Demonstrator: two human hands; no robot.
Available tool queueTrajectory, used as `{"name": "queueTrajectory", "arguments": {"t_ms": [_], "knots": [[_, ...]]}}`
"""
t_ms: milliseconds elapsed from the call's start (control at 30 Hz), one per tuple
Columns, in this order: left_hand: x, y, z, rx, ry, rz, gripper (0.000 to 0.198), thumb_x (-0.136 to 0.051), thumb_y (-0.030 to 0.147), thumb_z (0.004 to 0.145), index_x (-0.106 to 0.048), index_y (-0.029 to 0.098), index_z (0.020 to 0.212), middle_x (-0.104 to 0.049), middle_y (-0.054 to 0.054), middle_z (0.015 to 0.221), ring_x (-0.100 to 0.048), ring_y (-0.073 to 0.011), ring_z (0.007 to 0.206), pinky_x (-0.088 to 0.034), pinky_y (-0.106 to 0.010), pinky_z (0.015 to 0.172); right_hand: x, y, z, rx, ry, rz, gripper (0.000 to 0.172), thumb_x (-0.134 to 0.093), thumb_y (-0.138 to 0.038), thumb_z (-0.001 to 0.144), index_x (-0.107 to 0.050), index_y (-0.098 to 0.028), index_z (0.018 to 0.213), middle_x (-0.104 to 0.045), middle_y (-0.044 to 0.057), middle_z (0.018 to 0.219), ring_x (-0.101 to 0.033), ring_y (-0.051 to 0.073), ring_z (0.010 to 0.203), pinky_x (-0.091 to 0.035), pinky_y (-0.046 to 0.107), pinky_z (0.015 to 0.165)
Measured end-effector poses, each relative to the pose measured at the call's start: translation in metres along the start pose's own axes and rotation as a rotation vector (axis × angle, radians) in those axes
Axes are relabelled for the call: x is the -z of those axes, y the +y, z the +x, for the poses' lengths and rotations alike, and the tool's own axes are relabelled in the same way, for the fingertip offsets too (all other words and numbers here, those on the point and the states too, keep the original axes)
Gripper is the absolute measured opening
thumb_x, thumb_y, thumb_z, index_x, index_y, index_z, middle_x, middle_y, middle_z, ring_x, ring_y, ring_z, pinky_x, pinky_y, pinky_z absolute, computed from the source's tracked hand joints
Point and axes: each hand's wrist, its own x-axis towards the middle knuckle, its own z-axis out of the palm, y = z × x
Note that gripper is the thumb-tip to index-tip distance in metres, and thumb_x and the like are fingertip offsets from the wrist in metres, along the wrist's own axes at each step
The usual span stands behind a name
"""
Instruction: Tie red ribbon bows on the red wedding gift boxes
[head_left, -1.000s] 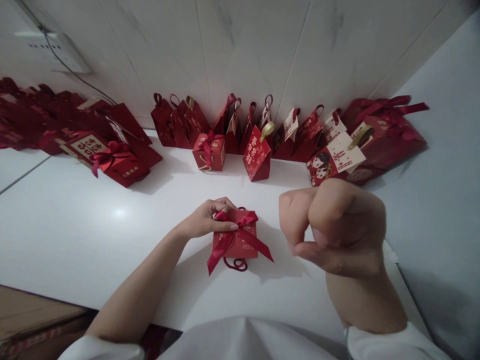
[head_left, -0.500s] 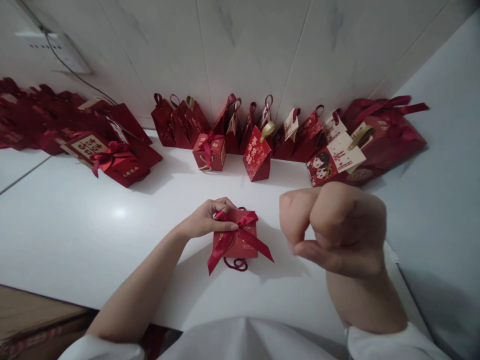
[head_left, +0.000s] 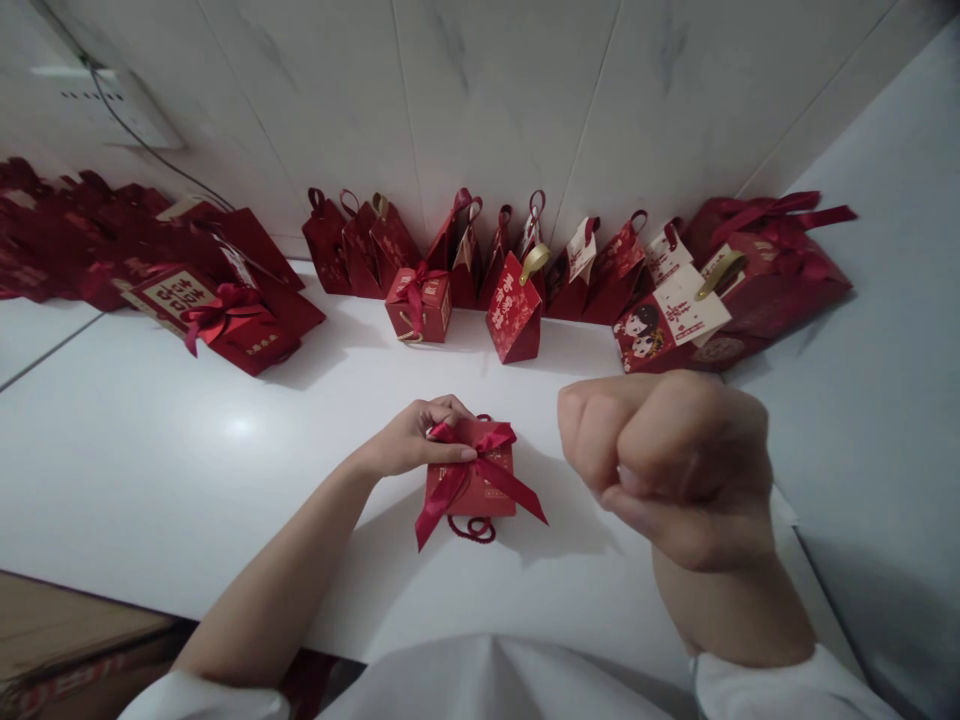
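Observation:
A small red gift box [head_left: 493,497] with a dark red ribbon bow on top rests on the white table. Its twisted cord handle [head_left: 480,530] lies in a loop at the near side. My left hand [head_left: 420,438] grips the box from the left, its thumb pressed on the bow's knot and its fingers partly hidden behind the far edge. To the right of the box and raised close to the camera, my right hand [head_left: 667,465] is curled into a fist. Nothing shows between its fingers, and it is apart from the box.
Along the tiled wall stands a row of red gift boxes [head_left: 394,240] with ribbon loops. A boxed bow piece [head_left: 421,305] and a gold-handled box [head_left: 514,310] stand before it. More bags crowd the left [head_left: 247,330] and right [head_left: 675,320]. A cardboard box [head_left: 75,640] is at lower left.
My right hand has closed from a loose ring of thumb and forefinger into a tighter fist, turning slightly. My left hand and the gift box have stayed in place.

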Motion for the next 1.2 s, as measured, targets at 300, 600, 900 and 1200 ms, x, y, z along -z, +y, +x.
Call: {"name": "queueTrajectory", "arguments": {"t_ms": [300,600,900,1200], "knots": [[-0.0002,0.0001,-0.0012,0.0,0.01,0.012,0.052,-0.078,0.028,0.074,-0.029,0.016,0.059,-0.056,-0.003,0.095,-0.056,-0.0137,0.083,-0.046,-0.029,0.077,-0.002,-0.0036,-0.0025,-0.06,0.026,-0.004,0.027,-0.057,-0.002,0.063,-0.043,-0.024,0.073,-0.051,-0.005,0.061,-0.045,0.011,0.051,-0.036,0.026,0.047],[-0.0006,0.0002,0.0,0.009,0.004,-0.01,0.052,-0.078,0.026,0.074,-0.029,0.016,0.058,-0.056,-0.004,0.096,-0.056,-0.0138,0.083,-0.046,-0.029,0.077,0.0004,-0.0031,-0.0006,-0.05,-0.003,0.017,0.023,-0.058,-0.004,0.065,-0.049,-0.022,0.075,-0.052,-0.004,0.061,-0.044,0.01,0.05,-0.039,0.026,0.048],[-0.0013,0.0017,0.0001,0.005,0.009,-0.003,0.052,-0.078,0.027,0.073,-0.029,0.016,0.058,-0.056,-0.004,0.095,-0.055,-0.0133,0.082,-0.046,-0.028,0.076,-0.0022,-0.0029,-0.0019,-0.044,0.015,0.035,0.026,-0.059,-0.004,0.063,-0.045,-0.023,0.074,-0.053,-0.005,0.061,-0.044,0.01,0.05,-0.038,0.026,0.047],[-0.0009,0.0009,0.0006,0.011,0.012,-0.007,0.053,-0.078,0.028,0.072,-0.029,0.016,0.058,-0.057,-0.004,0.095,-0.056,-0.0134,0.081,-0.046,-0.029,0.075,-0.0024,-0.0019,-0.0014,-0.022,-0.009,0.03,0.019,-0.056,-0.006,0.068,-0.049,-0.022,0.073,-0.051,-0.004,0.057,-0.042,0.01,0.048,-0.037,0.025,0.046]]}}
